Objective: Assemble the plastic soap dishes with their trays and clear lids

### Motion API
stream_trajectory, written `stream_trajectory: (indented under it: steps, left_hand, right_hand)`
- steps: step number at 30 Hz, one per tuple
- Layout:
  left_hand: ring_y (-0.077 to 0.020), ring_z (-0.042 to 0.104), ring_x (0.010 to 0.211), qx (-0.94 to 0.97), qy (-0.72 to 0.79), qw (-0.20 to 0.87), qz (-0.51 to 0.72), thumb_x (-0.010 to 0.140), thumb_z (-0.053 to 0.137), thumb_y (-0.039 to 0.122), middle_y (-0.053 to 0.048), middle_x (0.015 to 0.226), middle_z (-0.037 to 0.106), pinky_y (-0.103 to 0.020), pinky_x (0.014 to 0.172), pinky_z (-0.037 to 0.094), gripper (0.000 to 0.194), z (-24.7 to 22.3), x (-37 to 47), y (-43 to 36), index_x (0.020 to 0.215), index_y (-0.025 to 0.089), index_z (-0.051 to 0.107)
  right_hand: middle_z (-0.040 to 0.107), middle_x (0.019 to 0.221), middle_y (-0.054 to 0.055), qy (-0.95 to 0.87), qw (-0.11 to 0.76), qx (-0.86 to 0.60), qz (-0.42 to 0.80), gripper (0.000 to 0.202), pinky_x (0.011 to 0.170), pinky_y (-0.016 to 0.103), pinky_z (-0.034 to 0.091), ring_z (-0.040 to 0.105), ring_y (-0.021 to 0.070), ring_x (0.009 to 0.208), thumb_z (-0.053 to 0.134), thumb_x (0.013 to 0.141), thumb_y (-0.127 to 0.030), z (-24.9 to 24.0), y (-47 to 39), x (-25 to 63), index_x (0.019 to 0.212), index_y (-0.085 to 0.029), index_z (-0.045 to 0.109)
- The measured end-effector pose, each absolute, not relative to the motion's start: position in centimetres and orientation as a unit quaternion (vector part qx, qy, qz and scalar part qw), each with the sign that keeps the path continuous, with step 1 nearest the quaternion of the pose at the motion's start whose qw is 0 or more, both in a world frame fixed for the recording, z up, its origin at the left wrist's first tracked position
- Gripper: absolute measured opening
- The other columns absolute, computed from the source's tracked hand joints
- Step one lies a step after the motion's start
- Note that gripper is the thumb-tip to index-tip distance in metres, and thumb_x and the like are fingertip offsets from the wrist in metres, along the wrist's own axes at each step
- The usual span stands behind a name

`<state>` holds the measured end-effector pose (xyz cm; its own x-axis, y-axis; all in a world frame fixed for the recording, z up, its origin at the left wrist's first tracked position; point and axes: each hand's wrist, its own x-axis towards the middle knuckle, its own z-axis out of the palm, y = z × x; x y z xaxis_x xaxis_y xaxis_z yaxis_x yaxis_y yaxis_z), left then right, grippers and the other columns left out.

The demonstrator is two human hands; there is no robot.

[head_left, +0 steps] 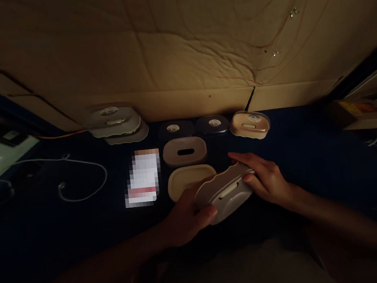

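Note:
A grey oval plastic box (235,197) with a wavy edge and a pale slot is tilted in the air, held between both hands. My left hand (189,219) grips its near left end, thumb on the slotted side. At the far right end, the thumb and fingers of my right hand (267,178) close round the edge. Just behind my left hand lies a cream oval tray-like piece (187,179), partly covered by the hand and the box. Beyond that sits a pinkish oval cover (173,154) with a dark slot.
Along the back stand stacked grey boxes (117,130), two dark oval pieces (177,133) with round stickers, and a peach box (249,129). A blurred bright rectangle (142,179) lies left of centre, near a white cable (104,167). Cardboard (181,62) walls the back.

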<state>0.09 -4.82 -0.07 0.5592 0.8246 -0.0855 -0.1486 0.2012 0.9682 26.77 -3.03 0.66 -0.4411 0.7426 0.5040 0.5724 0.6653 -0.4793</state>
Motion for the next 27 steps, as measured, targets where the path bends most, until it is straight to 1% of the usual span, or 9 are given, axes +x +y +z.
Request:
stream_trajectory:
  steps: [6, 9, 11, 14, 16, 18, 21, 24, 27]
  left_hand:
    - [-0.0312, 0.070, 0.109, 0.425, 0.342, 0.748, 0.378, 0.085, 0.078, 0.055, -0.011, 0.119, 0.077, -0.036, 0.085, 0.055, 0.058, -1.1, 0.8, -4.8, 0.132, 0.022, 0.072]
    - [-0.0346, 0.073, 0.106, 0.339, 0.342, 0.792, 0.374, 0.089, 0.071, 0.059, -0.016, 0.123, 0.076, -0.039, 0.076, 0.061, 0.062, -0.5, 1.2, -4.4, 0.136, 0.019, 0.068]
    - [-0.0356, 0.075, 0.098, 0.323, 0.340, 0.807, 0.358, 0.090, 0.067, 0.063, -0.018, 0.121, 0.076, -0.039, 0.063, 0.063, 0.065, 0.3, 1.4, -4.1, 0.136, 0.017, 0.067]
    - [-0.0324, 0.076, 0.083, 0.329, 0.361, 0.804, 0.337, 0.091, 0.064, 0.065, -0.018, 0.112, 0.078, -0.039, 0.052, 0.064, 0.064, 0.7, 1.6, -4.1, 0.127, 0.013, 0.070]
    - [-0.0285, 0.075, 0.073, 0.347, 0.376, 0.794, 0.328, 0.091, 0.064, 0.065, -0.017, 0.103, 0.079, -0.037, 0.050, 0.063, 0.063, 0.4, 1.7, -4.2, 0.122, 0.012, 0.072]
    - [-0.0253, 0.074, 0.064, 0.367, 0.382, 0.786, 0.319, 0.091, 0.063, 0.067, -0.014, 0.093, 0.078, -0.035, 0.048, 0.062, 0.063, 0.0, 1.6, -4.3, 0.119, 0.011, 0.073]
    - [-0.0233, 0.072, 0.059, 0.385, 0.390, 0.777, 0.311, 0.092, 0.061, 0.069, -0.012, 0.084, 0.078, -0.032, 0.047, 0.060, 0.063, -0.4, 1.6, -4.3, 0.115, 0.012, 0.074]
    - [-0.0231, 0.072, 0.059, 0.393, 0.393, 0.772, 0.309, 0.092, 0.061, 0.069, -0.011, 0.081, 0.078, -0.032, 0.048, 0.061, 0.062, -0.2, 1.6, -4.3, 0.112, 0.012, 0.075]
    - [-0.0234, 0.073, 0.058, 0.388, 0.387, 0.779, 0.305, 0.091, 0.062, 0.069, -0.012, 0.081, 0.078, -0.032, 0.048, 0.061, 0.062, 0.1, 1.6, -4.3, 0.108, 0.011, 0.076]
  right_hand:
    - [0.076, 0.126, 0.009, -0.810, 0.364, -0.417, 0.193, 0.042, 0.098, 0.041, 0.063, 0.074, 0.0236, 0.114, 0.039, 0.114, -0.043, 0.1, -2.4, 26.6, 0.141, -0.023, 0.064]
    - [0.076, 0.128, 0.008, -0.777, 0.400, -0.434, 0.217, 0.048, 0.099, 0.043, 0.062, 0.073, 0.0228, 0.116, 0.027, 0.116, -0.042, -0.2, -1.1, 27.0, 0.138, -0.025, 0.067]
    - [0.072, 0.138, 0.009, -0.786, 0.394, -0.440, 0.184, 0.045, 0.108, 0.048, 0.057, 0.068, 0.0245, 0.128, 0.030, 0.115, -0.039, -0.5, 0.4, 27.5, 0.144, -0.025, 0.062]
    - [0.055, 0.159, 0.014, -0.839, 0.309, -0.439, 0.094, 0.047, 0.122, 0.059, 0.041, 0.049, 0.0309, 0.150, 0.039, 0.112, -0.034, -1.6, 3.2, 27.9, 0.157, -0.022, 0.048]
    - [0.042, 0.168, 0.016, -0.857, 0.242, -0.452, 0.050, 0.054, 0.125, 0.063, 0.034, 0.038, 0.0347, 0.157, 0.041, 0.110, -0.030, -2.4, 4.9, 28.0, 0.163, -0.020, 0.039]
    - [0.037, 0.171, 0.016, -0.862, 0.191, -0.468, 0.034, 0.059, 0.125, 0.064, 0.031, 0.033, 0.0367, 0.159, 0.043, 0.108, -0.029, -3.2, 6.0, 27.8, 0.166, -0.020, 0.032]
    - [0.044, 0.166, 0.016, -0.862, 0.170, -0.476, 0.023, 0.062, 0.122, 0.062, 0.035, 0.038, 0.0373, 0.154, 0.046, 0.108, -0.035, -3.6, 6.4, 27.7, 0.166, -0.021, 0.029]
    - [0.055, 0.153, 0.019, -0.856, 0.178, -0.485, 0.006, 0.056, 0.115, 0.061, 0.040, 0.049, 0.0385, 0.141, 0.047, 0.108, -0.039, -3.3, 6.0, 27.7, 0.159, -0.019, 0.040]
    - [0.057, 0.147, 0.020, -0.853, 0.183, -0.489, -0.005, 0.053, 0.112, 0.059, 0.042, 0.052, 0.0390, 0.135, 0.049, 0.107, -0.041, -3.0, 5.7, 27.6, 0.155, -0.018, 0.047]
